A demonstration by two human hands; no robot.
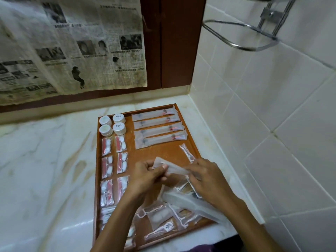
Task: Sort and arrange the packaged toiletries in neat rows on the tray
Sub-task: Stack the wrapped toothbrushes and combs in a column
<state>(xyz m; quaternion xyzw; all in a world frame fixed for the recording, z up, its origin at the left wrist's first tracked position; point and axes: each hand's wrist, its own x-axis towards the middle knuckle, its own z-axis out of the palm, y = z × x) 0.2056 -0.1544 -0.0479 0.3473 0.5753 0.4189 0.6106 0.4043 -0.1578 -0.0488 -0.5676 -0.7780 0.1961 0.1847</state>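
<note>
A brown wooden tray [160,150] lies on a marble counter. Several long toothbrush packets [158,124] lie in a row at its far right. Round white containers [112,124] sit at the far left, with red-and-white cotton packets [113,160] in two columns below them. Both hands hold one long translucent packet [174,167] above the tray's middle: my left hand [147,176] grips its left end, my right hand [205,179] its right end. A loose floss-pick packet [186,151] lies beyond my right hand. A jumbled pile of clear packets [174,213] fills the near right.
The marble counter [45,170] stretches left of the tray. A white tiled wall [263,124] runs close along the tray's right side, with a chrome wall rack [254,33] above. Newspaper [72,48] hangs on the brown panel behind.
</note>
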